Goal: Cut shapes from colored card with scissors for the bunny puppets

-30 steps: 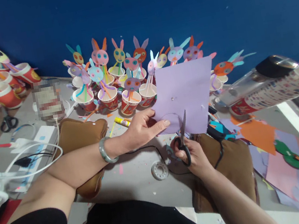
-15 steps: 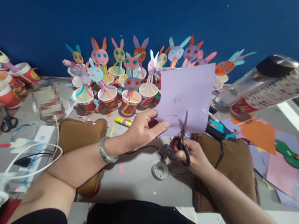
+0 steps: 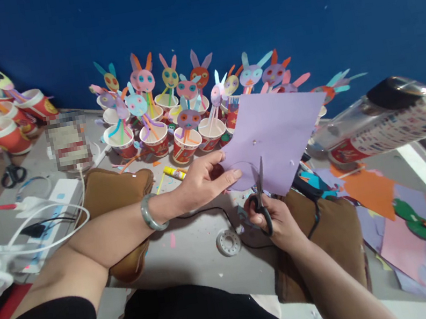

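Note:
My left hand (image 3: 208, 179) pinches the left edge of a purple sheet of paper (image 3: 277, 127) between thumb and fingers. A curved drawn line, part of a circle, shows on the paper near my thumb. In my right hand (image 3: 280, 219) is a pair of black-handled scissors (image 3: 259, 184), fingers in the loops. The blades point up at the paper's lower edge, nearly together, beside the drawn curve. On the table below the hands lie a white round disc with holes (image 3: 229, 242) and a dark cord.
Paper cups (image 3: 154, 139) with paper rabbit figures stand along the blue wall. A yellow glue stick (image 3: 175, 173), brown cushions (image 3: 116, 192) and a white power strip (image 3: 56, 213) lie around. At right are a clear tube of cups (image 3: 387, 125) and coloured paper scraps (image 3: 398, 243).
The purple sheet has tilted clockwise, its upper part swinging right. The scissor blades have closed further at its lower edge. Both hands stay almost in place.

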Available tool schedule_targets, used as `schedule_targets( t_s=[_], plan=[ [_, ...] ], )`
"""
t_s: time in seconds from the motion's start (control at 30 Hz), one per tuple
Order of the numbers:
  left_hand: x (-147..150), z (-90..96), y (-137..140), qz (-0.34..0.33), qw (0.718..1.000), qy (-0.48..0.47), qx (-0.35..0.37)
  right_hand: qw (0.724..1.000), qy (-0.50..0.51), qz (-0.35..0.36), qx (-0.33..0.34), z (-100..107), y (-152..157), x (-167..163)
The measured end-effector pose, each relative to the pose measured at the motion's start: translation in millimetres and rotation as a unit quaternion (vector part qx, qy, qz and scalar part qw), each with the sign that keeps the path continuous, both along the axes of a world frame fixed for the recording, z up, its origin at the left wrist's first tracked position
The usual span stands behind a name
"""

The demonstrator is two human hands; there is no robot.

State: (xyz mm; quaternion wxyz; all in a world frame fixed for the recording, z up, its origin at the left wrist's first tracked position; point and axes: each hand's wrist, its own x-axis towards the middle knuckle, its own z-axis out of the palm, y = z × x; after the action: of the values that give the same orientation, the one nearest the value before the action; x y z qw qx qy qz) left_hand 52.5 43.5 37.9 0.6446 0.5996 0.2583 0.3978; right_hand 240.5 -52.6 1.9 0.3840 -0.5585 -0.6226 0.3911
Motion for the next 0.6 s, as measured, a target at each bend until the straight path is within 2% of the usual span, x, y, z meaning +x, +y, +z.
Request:
schedule_targets(
  t_s=[0.37,0.6],
  plan=[
    [0.4,-1.8,0.8,0.005,1.000,-0.005,0.003,1.000,-0.020,0.015,0.010,-0.3,1.2,1.3],
    [-1.7,-0.1,0.2,-0.016,1.000,0.022,0.005,0.999,-0.028,0.033,0.021,5.2,2.4,-1.2]
  ],
)
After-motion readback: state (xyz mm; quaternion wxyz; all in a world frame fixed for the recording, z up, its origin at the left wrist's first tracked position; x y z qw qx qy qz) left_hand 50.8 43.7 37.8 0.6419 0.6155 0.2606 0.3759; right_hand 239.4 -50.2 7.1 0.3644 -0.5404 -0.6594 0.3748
